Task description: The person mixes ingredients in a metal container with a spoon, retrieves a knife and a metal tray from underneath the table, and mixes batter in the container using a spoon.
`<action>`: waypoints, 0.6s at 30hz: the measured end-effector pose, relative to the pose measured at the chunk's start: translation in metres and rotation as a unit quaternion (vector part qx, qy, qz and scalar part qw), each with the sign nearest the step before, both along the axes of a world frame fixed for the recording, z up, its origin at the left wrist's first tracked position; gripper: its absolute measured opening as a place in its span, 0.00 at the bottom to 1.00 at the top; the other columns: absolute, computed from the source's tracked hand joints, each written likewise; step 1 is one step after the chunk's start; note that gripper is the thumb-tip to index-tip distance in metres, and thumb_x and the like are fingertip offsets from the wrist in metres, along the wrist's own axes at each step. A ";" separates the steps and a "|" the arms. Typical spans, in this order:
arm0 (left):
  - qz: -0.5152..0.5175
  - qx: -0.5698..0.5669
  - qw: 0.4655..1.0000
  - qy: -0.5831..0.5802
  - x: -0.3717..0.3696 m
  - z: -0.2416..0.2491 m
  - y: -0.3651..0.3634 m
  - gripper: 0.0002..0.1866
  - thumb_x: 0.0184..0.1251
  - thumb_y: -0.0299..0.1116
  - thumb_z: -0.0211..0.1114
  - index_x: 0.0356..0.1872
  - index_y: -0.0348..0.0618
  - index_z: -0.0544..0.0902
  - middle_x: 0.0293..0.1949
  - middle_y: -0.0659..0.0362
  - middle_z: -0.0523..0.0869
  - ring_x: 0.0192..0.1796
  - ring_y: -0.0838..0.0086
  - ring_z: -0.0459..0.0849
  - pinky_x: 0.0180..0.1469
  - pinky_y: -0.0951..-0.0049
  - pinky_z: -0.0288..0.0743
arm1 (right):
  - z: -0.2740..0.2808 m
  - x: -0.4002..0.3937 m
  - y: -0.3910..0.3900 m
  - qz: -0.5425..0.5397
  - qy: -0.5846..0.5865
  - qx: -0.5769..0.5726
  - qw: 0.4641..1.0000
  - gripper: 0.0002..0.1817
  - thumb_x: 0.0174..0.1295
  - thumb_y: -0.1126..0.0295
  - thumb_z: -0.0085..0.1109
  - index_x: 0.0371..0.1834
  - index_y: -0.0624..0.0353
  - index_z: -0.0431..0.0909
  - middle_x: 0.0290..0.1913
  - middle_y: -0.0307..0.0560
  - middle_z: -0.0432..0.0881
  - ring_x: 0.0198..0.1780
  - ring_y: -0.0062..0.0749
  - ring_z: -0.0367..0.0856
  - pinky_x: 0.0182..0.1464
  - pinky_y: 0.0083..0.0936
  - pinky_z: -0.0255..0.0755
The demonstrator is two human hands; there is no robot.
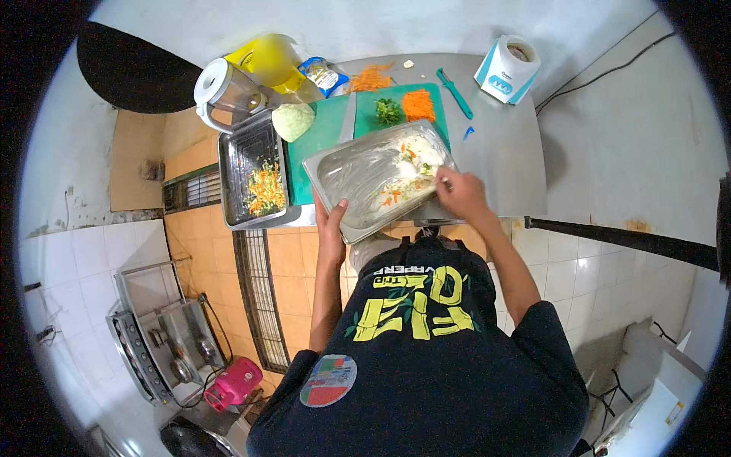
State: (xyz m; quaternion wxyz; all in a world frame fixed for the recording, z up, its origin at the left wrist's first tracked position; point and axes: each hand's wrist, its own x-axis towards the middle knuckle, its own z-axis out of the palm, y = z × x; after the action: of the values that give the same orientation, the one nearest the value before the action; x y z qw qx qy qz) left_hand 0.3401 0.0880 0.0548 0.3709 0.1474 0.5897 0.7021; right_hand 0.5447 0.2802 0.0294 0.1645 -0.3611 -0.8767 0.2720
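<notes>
My left hand [330,223] grips the near left side of a tilted metal tray [343,186], its thumb over the rim. Inside, at the tray's right side, lies a creamy white mix [415,164] with orange and green bits. My right hand [459,192] is closed at the tray's right edge; whatever it holds is too small and blurred to tell. Behind the tray, a green cutting board [365,107] bears chopped green herbs [387,111] and grated carrot [418,105]. A knife blade [349,118] lies on the board, left of the herbs.
A dark tray [236,160] with shredded vegetables stands left, beside a cabbage piece [293,122] and a blender jug [221,91]. A green-handled tool [455,94] and a white-blue blender base [506,70] are at the right. Yellow and blue packets [324,76] stand at the back.
</notes>
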 end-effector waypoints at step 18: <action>-0.020 -0.013 0.999 0.044 -0.007 0.004 -0.002 0.41 0.68 0.31 0.59 0.81 0.39 0.53 0.74 0.48 0.66 0.74 0.62 0.65 0.75 0.63 0.57 | 0.043 -0.052 -0.052 0.174 -0.044 0.024 0.984 0.08 0.66 0.59 0.58 0.38 0.47 0.83 0.23 0.53 0.82 0.28 0.54 0.84 0.32 0.50 0.76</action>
State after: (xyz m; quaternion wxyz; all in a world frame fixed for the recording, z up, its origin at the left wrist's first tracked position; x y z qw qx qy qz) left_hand 0.3336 0.0858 0.0592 0.3605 0.1851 0.6116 0.6795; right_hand 0.4926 0.2287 0.0724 0.0843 -0.2111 -0.9386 0.2595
